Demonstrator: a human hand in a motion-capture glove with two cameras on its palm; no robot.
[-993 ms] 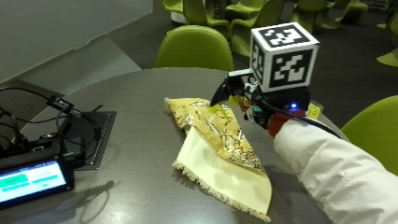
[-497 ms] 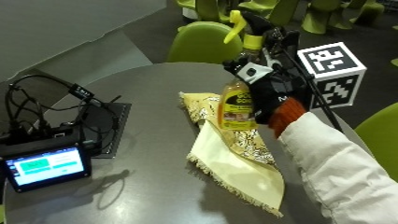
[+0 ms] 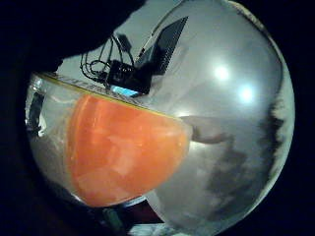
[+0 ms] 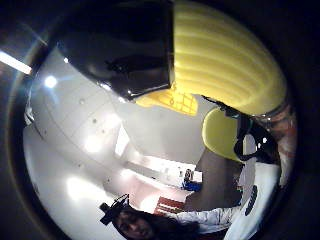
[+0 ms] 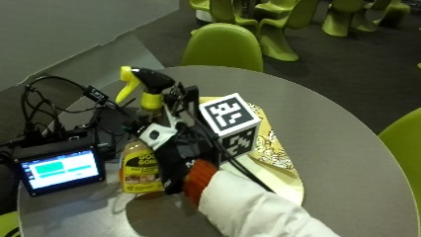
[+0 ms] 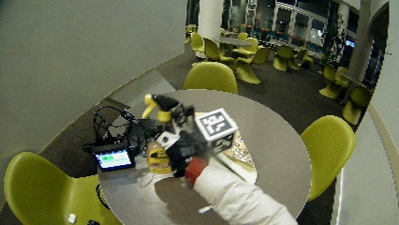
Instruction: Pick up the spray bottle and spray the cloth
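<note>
The spray bottle (image 5: 141, 168) has a black head with a yellow trigger, a yellow collar and orange liquid inside. It stands upright, on or just above the table, beside the small screen. My gloved right hand (image 5: 172, 160) grips it around the neck and upper body. The bottle's orange body (image 3: 123, 152) fills the little finger side palm view, and its ribbed yellow collar (image 4: 225, 55) looms in the thumb side view. The yellow patterned cloth (image 5: 273, 150) lies flat on the table to the right of the bottle, partly hidden by my arm. The wide outside view shows the bottle (image 6: 159, 159) and the hand (image 6: 181, 152).
A small screen (image 5: 59, 169) with a green display stands at the round grey table's (image 5: 342, 143) left edge, with black cables (image 5: 59, 106) and a dark pad behind it. Green chairs (image 5: 224, 47) surround the table.
The hand has carried the bottle off the cloth and lower, to the table beside the small screen. The outside camera has shifted too.
</note>
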